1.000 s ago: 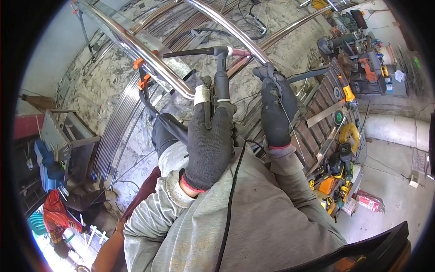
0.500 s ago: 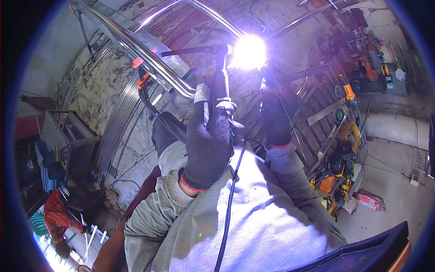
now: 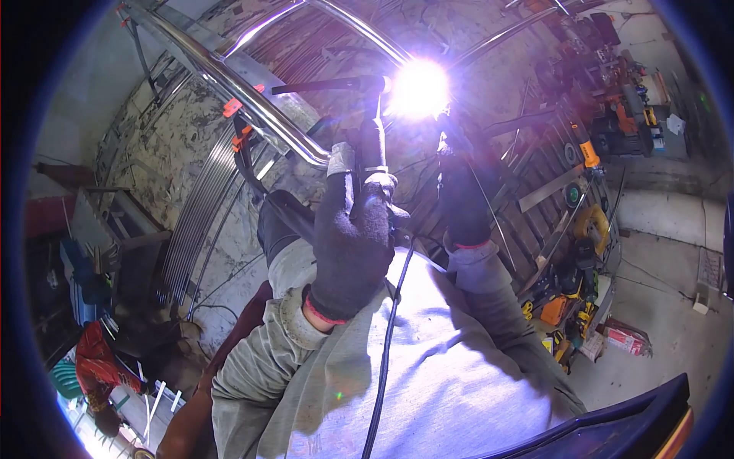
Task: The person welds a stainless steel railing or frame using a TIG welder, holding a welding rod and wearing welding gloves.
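My left hand [image 3: 353, 249], in a dark glove with a red cuff, is closed around a TIG welding torch [image 3: 377, 138]. The torch's head points right, at a blinding white arc [image 3: 419, 89] that hides the weld spot. Close to the arc, on its lower right, is my right hand [image 3: 465, 195], gloved alike and closed; a thin filler rod [image 3: 489, 200] trails out of it. Its fingertips are partly lost in shadow and glare. A polished steel tube [image 3: 264, 118] ends beside my left fingers, and another tube [image 3: 363, 30] runs into the glare.
Orange clamps [image 3: 243, 101] grip the tube frame. A bundle of thin rods [image 3: 200, 210] lies on the stained floor. An orange angle grinder [image 3: 587, 149] and several power tools [image 3: 569, 306] are at right. The black torch cable [image 3: 388, 344] crosses my lap. A metal box frame [image 3: 118, 222] stands left.
Both hands, the torch and the arc hold almost the same place. The view has shifted very slightly.
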